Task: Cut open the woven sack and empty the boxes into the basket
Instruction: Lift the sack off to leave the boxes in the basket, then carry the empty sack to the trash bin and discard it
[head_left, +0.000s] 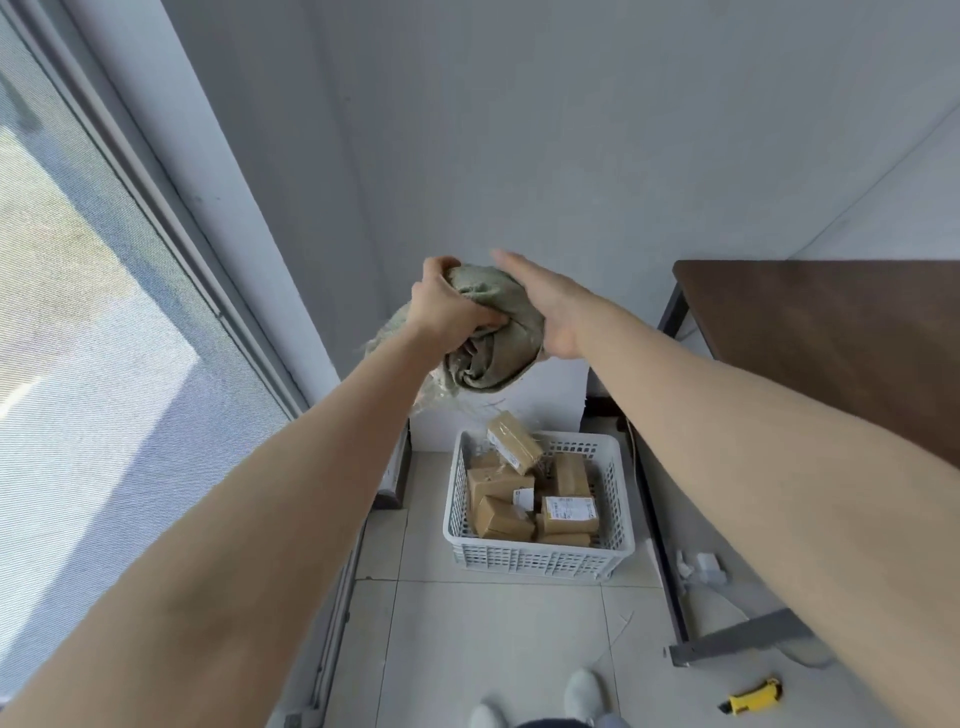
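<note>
Green woven sack (488, 338): soft, light, I judge; held above basket (540, 558). My left hand (452, 306) clamped on bunched cloth, best grip there; right hand (545, 306) flat against side. Boxes (566, 514) in basket.

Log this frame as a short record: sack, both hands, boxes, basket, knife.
sack: green, woven, bunched, held up above the basket
left hand: grips the sack
right hand: fingers straight, against the sack's side
boxes: brown, piled in the basket; one tilted at the top
basket: white, on the tiled floor
knife: yellow, on the floor, untouched
</note>
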